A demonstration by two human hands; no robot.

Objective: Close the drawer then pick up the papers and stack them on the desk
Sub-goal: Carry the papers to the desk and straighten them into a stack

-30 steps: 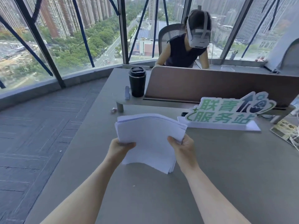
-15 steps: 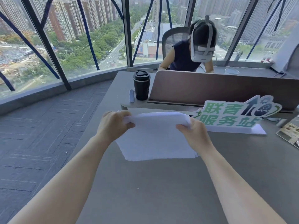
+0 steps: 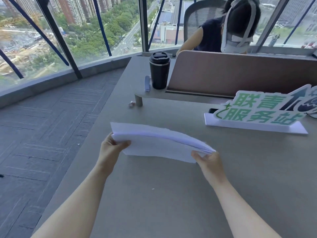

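**Paper stack held level over the desk, one hand at each end**

The papers (image 3: 159,143) are lying between the two hands, their long axis running from near-left to far-right across the desk (image 3: 171,194). The left hand (image 3: 111,150) is pinching the left end, thumb on top and the other fingers curled out of sight beneath. The right hand (image 3: 208,161) is gripping the right end the same way, thumb over the edge. Both hands are closed on the stack, and neither is nearer than the other in any way that matters: each is already at its own end.

The stack is bowing upward in the middle. Its near edge seems to be resting on or just above the desk, though it is hard to make out whether the sheets are actually touching the surface. Judging from this, the next move is calling for a straight lowering onto the bare desk beneath.

The drawer is not showing anywhere in view, so its state cannot be told. The undersides of the fingers are hidden by the sheets.
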